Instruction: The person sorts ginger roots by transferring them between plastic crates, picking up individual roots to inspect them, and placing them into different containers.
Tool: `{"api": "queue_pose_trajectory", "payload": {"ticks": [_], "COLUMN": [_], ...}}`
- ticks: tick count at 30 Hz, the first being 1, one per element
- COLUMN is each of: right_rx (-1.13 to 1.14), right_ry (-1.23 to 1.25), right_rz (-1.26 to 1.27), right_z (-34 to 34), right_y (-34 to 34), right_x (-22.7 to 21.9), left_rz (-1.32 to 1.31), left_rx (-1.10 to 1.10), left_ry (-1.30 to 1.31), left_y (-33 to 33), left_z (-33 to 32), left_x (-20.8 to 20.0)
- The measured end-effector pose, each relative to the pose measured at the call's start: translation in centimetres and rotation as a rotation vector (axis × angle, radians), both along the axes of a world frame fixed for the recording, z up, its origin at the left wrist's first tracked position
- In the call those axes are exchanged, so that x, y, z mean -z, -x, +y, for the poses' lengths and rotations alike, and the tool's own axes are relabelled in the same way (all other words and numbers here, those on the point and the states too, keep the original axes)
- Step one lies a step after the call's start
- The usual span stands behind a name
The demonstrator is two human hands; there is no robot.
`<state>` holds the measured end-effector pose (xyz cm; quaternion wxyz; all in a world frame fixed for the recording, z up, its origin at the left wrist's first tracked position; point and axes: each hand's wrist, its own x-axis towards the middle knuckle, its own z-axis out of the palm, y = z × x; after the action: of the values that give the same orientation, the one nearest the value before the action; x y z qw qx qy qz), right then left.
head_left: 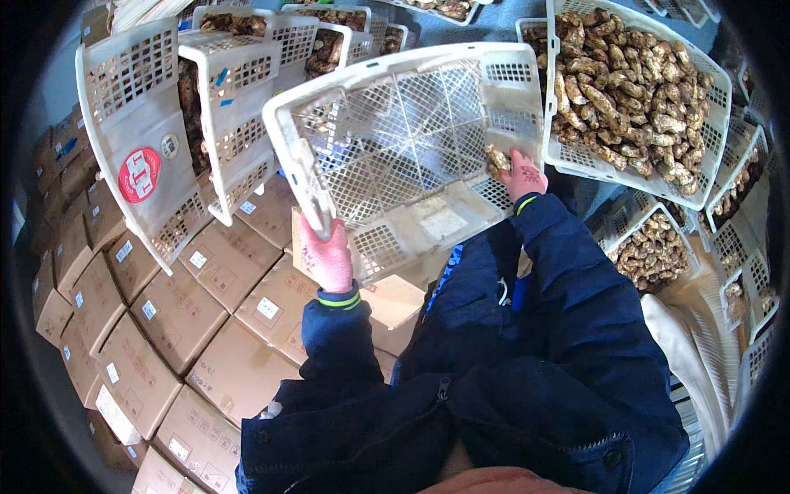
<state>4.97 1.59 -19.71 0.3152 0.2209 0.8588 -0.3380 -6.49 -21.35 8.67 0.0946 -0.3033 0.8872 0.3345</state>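
My left hand (pixel 326 255), in a pink glove, grips the near-left rim of an empty white plastic lattice crate (pixel 395 140) that I hold tilted up in front of me. My right hand (pixel 520 174), also in a pink glove, is inside the crate at its right wall, closed on one brown lumpy shell, likely an oyster (pixel 496 158). Just right of it stands a white crate (pixel 699 177) heaped with several of the same brown shells (pixel 629 82). Dark blue jacket sleeves cover both my arms.
Stacked brown cardboard boxes (pixel 177 317) fill the lower left. White crates (pixel 136 140) stand tilted at the upper left, some with shells. More shell-filled crates (pixel 654 251) sit at the right and along the top (pixel 333 33).
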Motion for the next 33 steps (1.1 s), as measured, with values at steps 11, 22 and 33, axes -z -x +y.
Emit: {"api": "queue_pose_trajectory", "payload": {"ticks": [11, 22, 33], "right_rx": [-0.322, -0.334, -0.117], "right_ry": [-0.253, -0.298, -0.191], "right_rz": [0.168, 0.121, 0.208], "right_z": [-3.5, 4.3, 11.4], "right_y": [7.2, 1.9, -3.0], "right_x": [-9.1, -17.4, -13.4], "left_rz": [0.222, 0.179, 0.012], "left_rx": [0.189, 0.177, 0.207], "left_ry": [-0.093, -0.431, -0.509], "left_y": [-0.3, -1.5, -2.3], "left_z": [-1.8, -1.3, 1.9], "left_x": [-11.8, -13.5, -6.8]}}
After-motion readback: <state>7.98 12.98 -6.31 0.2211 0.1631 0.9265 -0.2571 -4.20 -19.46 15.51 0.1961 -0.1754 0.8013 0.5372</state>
